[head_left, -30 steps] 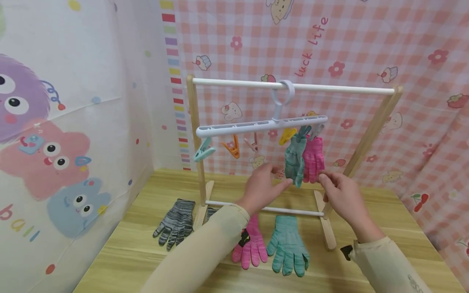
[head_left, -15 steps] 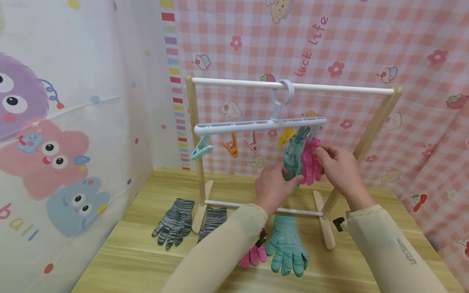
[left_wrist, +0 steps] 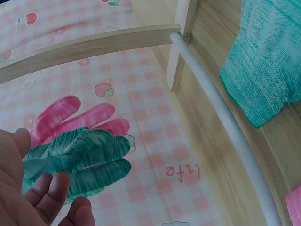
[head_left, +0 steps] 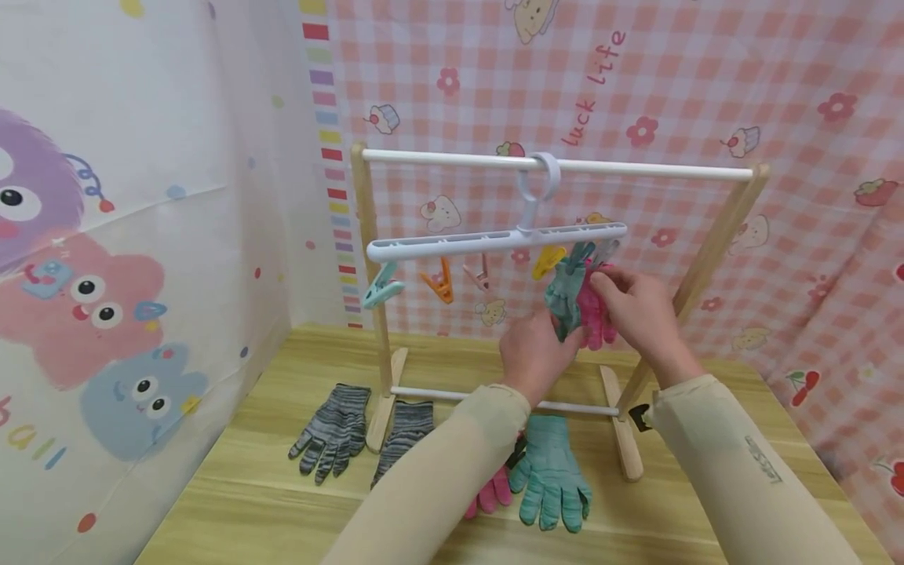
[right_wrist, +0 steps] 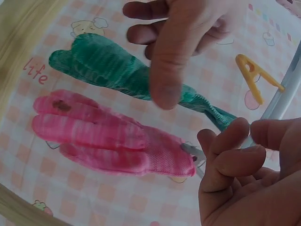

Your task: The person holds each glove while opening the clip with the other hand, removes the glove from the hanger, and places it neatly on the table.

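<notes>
A teal glove [head_left: 564, 290] and a bright pink glove [head_left: 593, 314] hang fingers down from clips on a pale hanger [head_left: 452, 245]. At the teal glove's lower end is my left hand [head_left: 540, 353], fingers loosely bent; its thumb [right_wrist: 164, 87] crosses in front of the glove in the right wrist view. My right hand [head_left: 639, 314] is raised beside the cuffs. In the right wrist view, its thumb and index tips nearly meet near the teal cuff; whether they pinch anything is unclear. A grey clip [right_wrist: 194, 153] bites the pink cuff. A blue clip [head_left: 581, 253] is at the teal cuff.
A yellow clip [head_left: 548, 261], a pink clip [head_left: 479, 275], an orange clip [head_left: 439, 282] and a mint clip [head_left: 382, 287] hang alongside. The wooden rack [head_left: 372, 259] stands on a table [head_left: 233, 486]. Grey gloves [head_left: 332, 431], a pink glove [head_left: 490, 493] and a teal glove [head_left: 552, 475] lie there.
My right hand has moved up and left from the pink glove's fingers to the cuffs. My left hand has shifted right to the hanging teal glove's lower end. The hanging gloves stay clipped.
</notes>
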`<state>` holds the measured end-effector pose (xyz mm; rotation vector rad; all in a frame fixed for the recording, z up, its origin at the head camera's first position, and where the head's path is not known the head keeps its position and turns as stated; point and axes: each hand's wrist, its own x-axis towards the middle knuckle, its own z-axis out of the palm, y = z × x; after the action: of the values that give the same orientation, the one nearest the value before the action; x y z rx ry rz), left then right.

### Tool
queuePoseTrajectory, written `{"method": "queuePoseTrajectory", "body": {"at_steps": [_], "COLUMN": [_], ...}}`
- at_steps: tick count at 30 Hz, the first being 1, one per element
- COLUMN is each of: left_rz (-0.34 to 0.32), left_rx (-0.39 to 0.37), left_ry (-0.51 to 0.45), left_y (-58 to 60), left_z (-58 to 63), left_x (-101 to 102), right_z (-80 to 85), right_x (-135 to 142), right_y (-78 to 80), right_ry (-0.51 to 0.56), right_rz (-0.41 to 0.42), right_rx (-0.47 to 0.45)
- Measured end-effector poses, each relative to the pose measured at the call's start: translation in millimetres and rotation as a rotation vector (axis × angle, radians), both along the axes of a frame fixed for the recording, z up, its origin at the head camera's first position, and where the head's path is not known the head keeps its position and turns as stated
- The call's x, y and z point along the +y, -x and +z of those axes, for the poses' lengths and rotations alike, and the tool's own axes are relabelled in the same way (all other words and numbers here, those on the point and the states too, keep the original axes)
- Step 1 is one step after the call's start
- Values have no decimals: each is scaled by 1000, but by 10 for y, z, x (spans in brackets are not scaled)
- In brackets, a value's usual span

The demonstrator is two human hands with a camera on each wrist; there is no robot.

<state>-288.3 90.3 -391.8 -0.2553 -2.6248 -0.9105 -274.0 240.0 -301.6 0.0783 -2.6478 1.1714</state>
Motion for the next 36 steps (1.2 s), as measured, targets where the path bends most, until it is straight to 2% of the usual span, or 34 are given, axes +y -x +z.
{"method": "queuePoseTrajectory", "body": {"at_steps": [7,11,17,21,26,30,36], "left_rz": [-25,-13,-21,15,70,77,73], "left_rx": [10,22,28,16,-14,-6,-5], "left_ry": [-12,30,16,-5,-79,-68,-35], "left_y": [26,28,43,46,58,88,91], "left_z": [1,2,-2,0,-13,-37,-46], "left_x": [-31,-36,-34,-15,-6,-40,-55], "right_z": [120,143,157,160,158,168,169], "right_x": [-144,-196,-252,-271,-280,-307,-382], "right_y": [42,75,138,210,272,280,269], "right_ry": [15,4,17,53,79,71,126], "right_rz": [16,0,-28,-29,-25,-31,-76], "right_rx": [-39,-38,-49,-53,-35,-32,-28]}}
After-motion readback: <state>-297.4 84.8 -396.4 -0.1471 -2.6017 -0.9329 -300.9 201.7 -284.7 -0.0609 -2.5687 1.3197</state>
